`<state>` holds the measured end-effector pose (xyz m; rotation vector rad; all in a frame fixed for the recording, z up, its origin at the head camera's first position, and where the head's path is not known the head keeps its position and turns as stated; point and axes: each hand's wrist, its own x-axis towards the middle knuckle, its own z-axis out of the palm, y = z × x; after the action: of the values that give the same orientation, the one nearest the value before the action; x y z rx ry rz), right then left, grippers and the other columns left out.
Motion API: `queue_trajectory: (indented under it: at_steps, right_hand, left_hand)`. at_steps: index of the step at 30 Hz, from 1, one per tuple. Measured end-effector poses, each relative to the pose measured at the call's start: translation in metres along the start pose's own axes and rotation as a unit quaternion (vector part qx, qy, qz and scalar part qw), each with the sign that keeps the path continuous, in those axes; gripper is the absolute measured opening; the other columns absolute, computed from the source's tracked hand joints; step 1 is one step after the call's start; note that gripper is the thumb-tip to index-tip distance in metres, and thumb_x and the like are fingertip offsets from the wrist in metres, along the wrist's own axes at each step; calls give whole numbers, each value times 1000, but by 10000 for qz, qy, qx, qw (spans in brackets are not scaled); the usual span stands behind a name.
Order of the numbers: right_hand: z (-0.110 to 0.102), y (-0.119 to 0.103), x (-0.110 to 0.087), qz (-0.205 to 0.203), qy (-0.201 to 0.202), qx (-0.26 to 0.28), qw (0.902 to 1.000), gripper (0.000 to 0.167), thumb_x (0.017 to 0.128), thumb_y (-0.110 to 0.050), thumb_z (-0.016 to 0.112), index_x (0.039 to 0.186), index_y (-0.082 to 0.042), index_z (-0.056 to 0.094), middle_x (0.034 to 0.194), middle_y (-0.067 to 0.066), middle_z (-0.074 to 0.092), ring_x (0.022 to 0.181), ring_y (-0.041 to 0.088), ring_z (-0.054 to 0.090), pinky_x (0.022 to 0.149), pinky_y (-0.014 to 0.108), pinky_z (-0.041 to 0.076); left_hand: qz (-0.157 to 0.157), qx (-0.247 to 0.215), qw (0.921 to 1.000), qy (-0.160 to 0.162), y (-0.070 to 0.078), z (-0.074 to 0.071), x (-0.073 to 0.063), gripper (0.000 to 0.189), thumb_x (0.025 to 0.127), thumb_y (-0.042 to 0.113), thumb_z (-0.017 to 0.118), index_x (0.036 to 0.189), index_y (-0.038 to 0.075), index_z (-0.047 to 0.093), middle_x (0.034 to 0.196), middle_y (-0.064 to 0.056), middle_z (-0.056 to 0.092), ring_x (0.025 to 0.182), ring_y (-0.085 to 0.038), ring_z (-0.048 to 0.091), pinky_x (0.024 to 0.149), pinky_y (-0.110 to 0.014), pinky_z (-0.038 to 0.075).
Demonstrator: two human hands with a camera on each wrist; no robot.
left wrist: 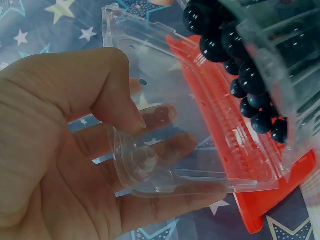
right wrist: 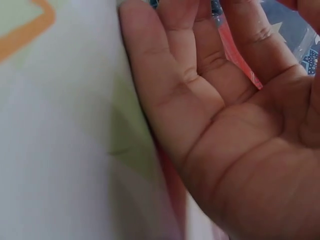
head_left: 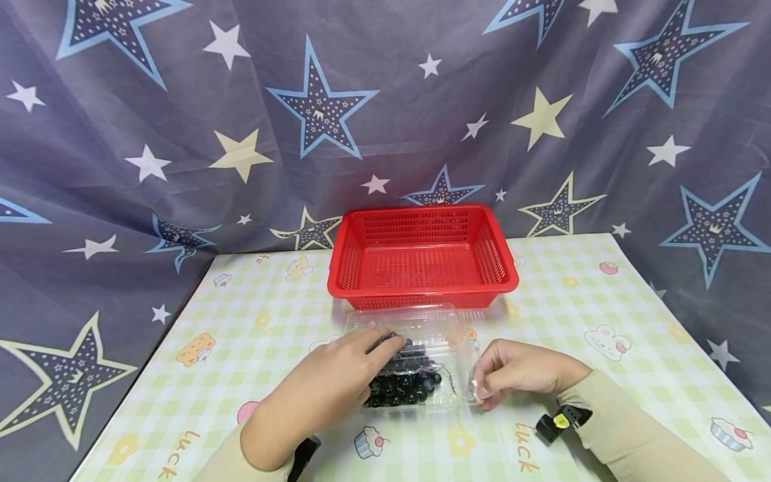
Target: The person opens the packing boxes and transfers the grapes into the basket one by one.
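A clear plastic box (head_left: pixel 448 402) lies on the table in the head view, with a bunch of black grapes (head_left: pixel 400 388) inside and a thin stem at its right. My left hand (head_left: pixel 343 371) reaches over its left side. In the left wrist view that hand grips the clear lid (left wrist: pixel 200 182), thumb on one face and fingers seen through the plastic behind it. Dark grapes (left wrist: pixel 252 77) show beyond. At the box's right front corner, my right hand (head_left: pixel 512 368) pinches the edge between thumb and fingers. Its palm (right wrist: pixel 250 145) fills much of the right wrist view, fingertips cut off.
Just behind the box stands a red perforated basket (head_left: pixel 421 294), close to its far edge. A checked tablecloth (head_left: pixel 241 361) with cartoon prints covers the table. A dark star-patterned curtain (head_left: pixel 385 120) hangs along the back and sides.
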<state>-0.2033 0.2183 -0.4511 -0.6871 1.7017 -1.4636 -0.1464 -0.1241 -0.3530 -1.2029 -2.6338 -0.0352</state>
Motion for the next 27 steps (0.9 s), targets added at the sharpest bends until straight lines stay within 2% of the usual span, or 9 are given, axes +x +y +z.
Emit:
queue_trajectory:
  at_steps: [6,8,11,15,18,19,24,27]
  right_hand:
    - [1,-4,-1,96,43,-139,9998,11,88,-2,63,88,3,74,89,4,75,86,17,75,86,45,63]
    - [0,-4,-1,116,51,-196,9997,13,89,-2,62,90,5,73,89,4,75,86,18,76,86,44,63]
    - [-1,-6,-3,74,73,-443,9990,15,90,-4,63,90,8,71,84,3,74,78,14,73,78,34,63]
    - [-2,-9,-3,-67,2,-854,9963,15,92,-6,63,85,6,70,67,15,60,63,8,56,61,21,50]
    - [-2,-11,-2,-102,-37,-986,9951,16,93,-6,63,81,5,67,64,23,49,58,9,48,55,22,41]
    - [-2,-12,-2,-69,-19,-994,9950,17,93,-6,63,80,5,66,63,22,47,57,9,47,54,22,40]
    - [2,-17,-2,226,230,-925,9952,31,93,-10,67,74,9,52,57,-3,45,49,5,40,49,21,34]
    - [5,-21,-2,291,462,-984,9936,40,93,-13,70,72,9,44,53,-7,39,46,5,34,45,22,28]
  left_hand:
    - [-70,-104,9999,-45,-3,-4,2,78,76,1,82,147,19,54,137,-4,62,125,-20,64,90,-36,61]
    - [-71,-133,9999,-24,-4,-4,2,77,76,0,81,146,19,54,137,-4,62,125,-20,64,91,-36,61]
    - [-65,-179,9998,5,-7,-4,2,77,75,0,81,146,18,55,137,-4,62,126,-20,63,97,-35,59]
    - [-62,-232,9996,129,-10,-5,1,75,74,0,79,144,15,56,136,-5,63,125,-20,64,99,-35,58]
    - [-35,-287,9992,283,-12,-7,0,73,74,-1,77,143,13,58,134,-5,64,125,-20,64,98,-34,58]
    - [-21,-305,9990,337,-13,-7,0,73,74,-1,76,143,13,58,134,-5,64,125,-20,64,98,-34,58]
    - [36,-382,9978,547,-16,-8,-1,72,73,-3,72,142,13,58,133,-4,65,124,-18,64,96,-32,59]
    - [12,-374,9972,654,-19,-9,-3,72,73,-3,71,141,14,58,132,-2,65,122,-17,65,94,-31,59]
